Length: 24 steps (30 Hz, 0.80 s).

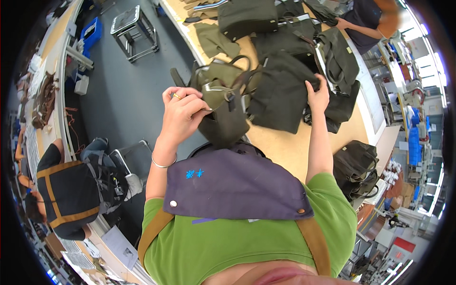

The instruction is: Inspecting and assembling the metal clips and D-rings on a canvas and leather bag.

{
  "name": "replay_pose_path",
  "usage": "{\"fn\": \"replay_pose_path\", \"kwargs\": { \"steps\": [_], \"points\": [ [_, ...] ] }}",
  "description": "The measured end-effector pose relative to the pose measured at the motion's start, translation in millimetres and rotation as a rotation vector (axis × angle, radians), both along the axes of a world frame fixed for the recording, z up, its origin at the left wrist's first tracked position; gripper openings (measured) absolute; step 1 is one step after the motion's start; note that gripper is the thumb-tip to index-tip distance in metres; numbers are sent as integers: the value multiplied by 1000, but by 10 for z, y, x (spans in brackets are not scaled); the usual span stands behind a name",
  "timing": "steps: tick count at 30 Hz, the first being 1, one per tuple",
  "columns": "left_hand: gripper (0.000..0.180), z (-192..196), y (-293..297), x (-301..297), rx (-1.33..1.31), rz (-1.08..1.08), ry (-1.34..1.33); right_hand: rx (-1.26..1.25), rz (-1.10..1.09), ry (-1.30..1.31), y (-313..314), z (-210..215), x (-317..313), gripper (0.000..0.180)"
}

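Note:
My left hand (183, 110) is closed in a pinch on the edge of an olive-green bag (223, 121). That bag hangs at the table's near left edge, its top gaping and a dark looped handle standing up. My right hand (317, 96) is at the right edge of a flat dark green bag (278, 92), thumb on one side and fingers on the other. The dark bag lies just right of the olive one, against a heap of similar bags. What the tips of my right fingers press on is partly hidden.
More dark green bags (247, 19) are heaped on the tan worktable (285, 147). Another dark bag (356, 166) sits at right. A co-worker's arm (363, 29) reaches in at the far right. A metal stool (134, 33) stands at far left; another person (71, 194) sits at left.

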<state>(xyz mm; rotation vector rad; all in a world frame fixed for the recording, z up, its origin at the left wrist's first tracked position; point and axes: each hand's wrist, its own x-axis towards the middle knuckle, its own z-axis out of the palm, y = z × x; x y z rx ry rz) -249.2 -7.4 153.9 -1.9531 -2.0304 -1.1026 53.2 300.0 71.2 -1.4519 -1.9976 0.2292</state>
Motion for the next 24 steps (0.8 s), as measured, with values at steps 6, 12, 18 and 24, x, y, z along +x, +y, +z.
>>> {"fn": "replay_pose_path", "kwargs": {
  "steps": [6,12,18,24],
  "points": [
    [18,-53,42,-64,-68,-32,-15,198,297,537,-175,679,-54,11],
    [14,217,62,-144,-10,-3,144,548,-113,849,656,1518,970,21],
    [11,515,798,-502,416,152,381,378,-365,49,467,937,732,82],
    [13,1033,1210,195,718,-353,496,-223,743,423,-1189,669,-580,110]
  ]
}}
